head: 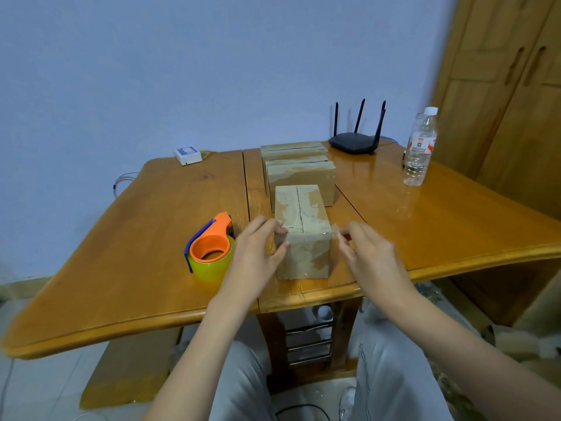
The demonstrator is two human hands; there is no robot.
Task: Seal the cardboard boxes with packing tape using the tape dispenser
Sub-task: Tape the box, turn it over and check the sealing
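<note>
- Box [302, 238] — near box, stands at the table's front edge, between both hands; flaps closed, centre seam running away from the viewer, glossy tape already over the top and down the front face. Placed close, likely so both hands reach it without stretching.
- Adapter [188, 155] — small white unit at far left of the table [136, 238], next to the wall, a cable trailing off; well apart from the work.
- Dispenser [211, 250] — orange, with a yellowish roll, lying flat on the table just left of the left hand. Nobody holds it; parked within reach, presumably for the next strip.
- Left hand [258, 253] — fingers curled onto the box's top-left edge, thumb on the front-left corner. Grips the box, apparently to steady it and press the tape down.
- Stack [299, 171] — two more boxes behind the near one, touching or nearly so; tape sheen on the front one. Cannot tell if all seams are done.
- Right hand [364, 253] — beside the box's right face, fingertips [344, 237] pinched together on what looks like a clear tape end coming off the top-right corner. Judgement: pulling it taut before smoothing it down the side.
- Router [355, 141] — black, antennas up, far back.
- Bottle [420, 147] — clear, upright, far right; clear of the hands.
</note>
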